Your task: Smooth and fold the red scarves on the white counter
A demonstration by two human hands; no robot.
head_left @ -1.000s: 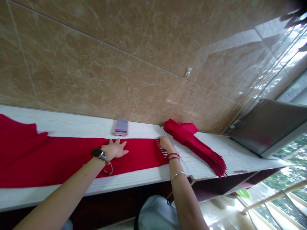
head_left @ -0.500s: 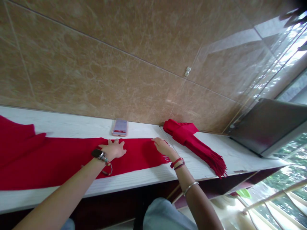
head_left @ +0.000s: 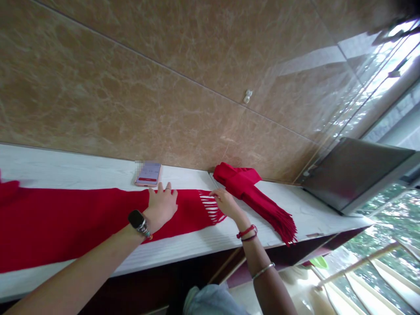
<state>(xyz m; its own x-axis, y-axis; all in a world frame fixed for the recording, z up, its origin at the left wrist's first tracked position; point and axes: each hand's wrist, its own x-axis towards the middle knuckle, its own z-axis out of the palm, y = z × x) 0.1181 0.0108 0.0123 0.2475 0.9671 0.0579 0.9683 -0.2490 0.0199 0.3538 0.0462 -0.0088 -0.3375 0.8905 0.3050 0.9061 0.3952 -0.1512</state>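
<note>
A long red scarf [head_left: 75, 218] lies flat along the white table [head_left: 82, 168], its fringed end [head_left: 210, 205] pointing right. My left hand [head_left: 162, 205], with a dark watch on the wrist, rests palm down on the scarf, fingers stretched out toward the wall. My right hand [head_left: 225, 201] sits at the fringe's far corner, its fingers curled and touching the tassels. A second red scarf [head_left: 254, 192], folded up, lies on the table just right of my right hand.
A pink phone [head_left: 148, 173] lies by the brown marble wall [head_left: 164, 87], just behind my left hand. An open dark laptop [head_left: 354, 173] stands at the table's right end. Window rails and greenery show at the right. The table's front edge runs near my forearms.
My left hand slid right and toward the wall over the scarf. My right hand moved off the scarf's end to the fringe's far corner, and the fringe now lies spread out.
</note>
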